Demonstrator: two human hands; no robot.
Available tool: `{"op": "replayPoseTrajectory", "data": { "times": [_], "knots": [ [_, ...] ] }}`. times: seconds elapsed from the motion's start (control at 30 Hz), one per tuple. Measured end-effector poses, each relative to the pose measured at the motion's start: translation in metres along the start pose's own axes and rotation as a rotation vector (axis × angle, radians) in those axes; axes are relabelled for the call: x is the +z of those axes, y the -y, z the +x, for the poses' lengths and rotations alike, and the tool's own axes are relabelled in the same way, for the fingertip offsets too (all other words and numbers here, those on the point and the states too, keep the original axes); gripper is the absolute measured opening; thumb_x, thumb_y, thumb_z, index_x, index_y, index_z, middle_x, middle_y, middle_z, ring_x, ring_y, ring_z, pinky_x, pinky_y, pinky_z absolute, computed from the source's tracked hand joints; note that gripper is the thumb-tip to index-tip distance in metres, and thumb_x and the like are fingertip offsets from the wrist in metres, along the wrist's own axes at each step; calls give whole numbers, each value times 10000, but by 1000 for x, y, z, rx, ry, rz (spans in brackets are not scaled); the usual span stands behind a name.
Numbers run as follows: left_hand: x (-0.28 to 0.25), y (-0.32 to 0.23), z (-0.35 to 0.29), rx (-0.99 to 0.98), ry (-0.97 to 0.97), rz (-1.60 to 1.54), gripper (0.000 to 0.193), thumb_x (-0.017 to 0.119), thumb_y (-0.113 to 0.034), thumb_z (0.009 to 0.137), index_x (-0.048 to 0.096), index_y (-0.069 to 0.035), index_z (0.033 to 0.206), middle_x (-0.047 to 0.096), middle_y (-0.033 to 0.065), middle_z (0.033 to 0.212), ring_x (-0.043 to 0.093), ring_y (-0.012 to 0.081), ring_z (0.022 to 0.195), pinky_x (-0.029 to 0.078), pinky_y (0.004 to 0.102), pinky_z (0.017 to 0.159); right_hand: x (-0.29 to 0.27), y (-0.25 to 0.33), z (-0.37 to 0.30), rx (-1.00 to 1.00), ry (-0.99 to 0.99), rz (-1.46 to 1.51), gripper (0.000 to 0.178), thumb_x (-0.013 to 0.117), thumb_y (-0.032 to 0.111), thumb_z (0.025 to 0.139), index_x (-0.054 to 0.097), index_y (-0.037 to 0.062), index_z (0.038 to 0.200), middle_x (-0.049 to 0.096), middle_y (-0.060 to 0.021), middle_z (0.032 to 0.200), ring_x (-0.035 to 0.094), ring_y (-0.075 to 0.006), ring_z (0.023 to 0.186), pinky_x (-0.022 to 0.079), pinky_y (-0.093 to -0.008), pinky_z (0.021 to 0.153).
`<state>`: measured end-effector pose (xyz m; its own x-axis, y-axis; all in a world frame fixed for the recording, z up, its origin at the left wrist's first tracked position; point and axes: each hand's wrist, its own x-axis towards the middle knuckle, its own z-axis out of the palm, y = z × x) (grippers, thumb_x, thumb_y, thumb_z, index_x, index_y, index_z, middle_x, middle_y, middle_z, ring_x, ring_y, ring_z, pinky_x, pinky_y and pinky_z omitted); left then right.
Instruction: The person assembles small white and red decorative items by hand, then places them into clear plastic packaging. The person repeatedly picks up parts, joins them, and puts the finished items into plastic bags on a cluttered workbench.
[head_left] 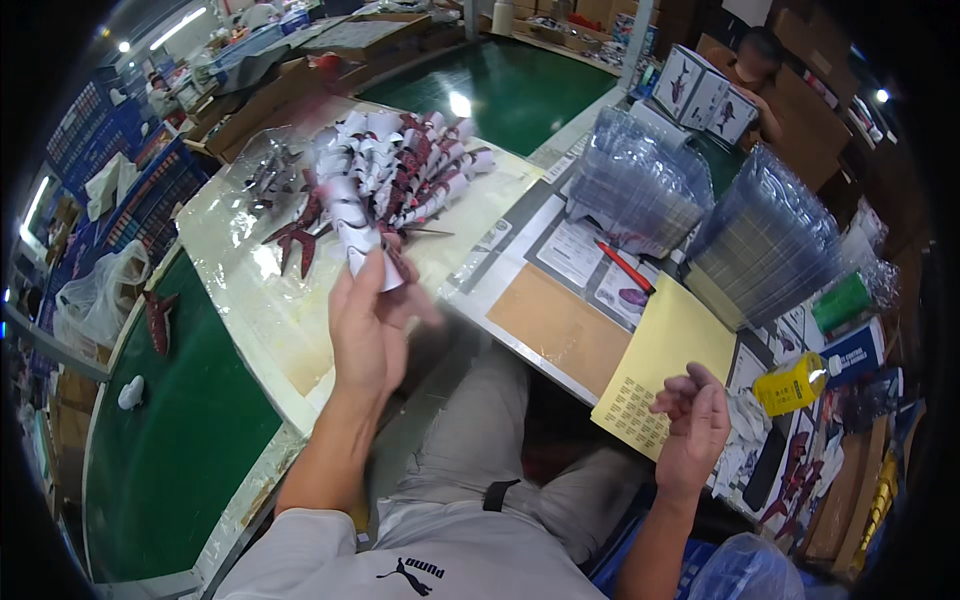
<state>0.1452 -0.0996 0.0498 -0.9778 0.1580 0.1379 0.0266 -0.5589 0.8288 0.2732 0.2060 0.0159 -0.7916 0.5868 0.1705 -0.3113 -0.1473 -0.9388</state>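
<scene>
My left hand is closed round one end of a white and dark red segmented toy animal, which is blurred by motion and points away from me over the left table. Behind it lies a pile of similar curved toys, white with dark red patterned backs. A dark red tail-shaped piece shows beside the pile. Above the lower part of a yellow sheet of small labels, my right hand is open, its fingers loosely bent and holding nothing.
On the right table stand stacks of clear plastic packaging, a red pen, a brown card and a yellow liquid bottle. Green conveyor belts run at left and behind. A person sits at far right by printed boxes.
</scene>
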Motion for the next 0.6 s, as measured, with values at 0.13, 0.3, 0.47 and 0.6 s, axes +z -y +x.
{"op": "replayPoseTrajectory", "data": {
  "times": [0.13, 0.3, 0.47, 0.6],
  "knots": [
    [-18, -23, -5, -341, 206, 599, 333, 730, -204, 982, 623, 1, 1222, 639, 35, 856, 663, 124, 662, 553, 270, 554, -11, -11, -8, 110, 211, -258, 233, 611, 157, 1082, 689, -61, 1096, 687, -91, 834, 638, -149, 683, 543, -285, 637],
    [-34, -62, 51, -300, 278, 1154, 404, 828, -349, 893, 718, -11, 1085, 700, 56, 840, 674, 141, 686, 560, 308, 603, -26, -25, -18, 182, 130, -269, 213, 612, 134, 1072, 686, -66, 1084, 676, -96, 818, 627, -151, 681, 531, -289, 607],
    [-41, -89, 115, 180, 402, 1387, 591, 827, -453, 849, 678, 5, 1191, 720, 121, 875, 699, 255, 777, 558, 393, 739, -41, -29, -21, 191, 123, -302, 207, 590, 128, 1080, 666, -64, 1076, 634, -89, 813, 588, -138, 639, 511, -269, 580],
    [-26, -100, 161, -96, 318, 1292, 713, 851, -552, 768, 716, 20, 1171, 742, 171, 928, 738, 303, 825, 583, 413, 775, -47, -28, -22, 303, 99, -353, 239, 660, 169, 1054, 709, -33, 1171, 695, -80, 926, 639, -134, 744, 542, -270, 632]
  ]
}}
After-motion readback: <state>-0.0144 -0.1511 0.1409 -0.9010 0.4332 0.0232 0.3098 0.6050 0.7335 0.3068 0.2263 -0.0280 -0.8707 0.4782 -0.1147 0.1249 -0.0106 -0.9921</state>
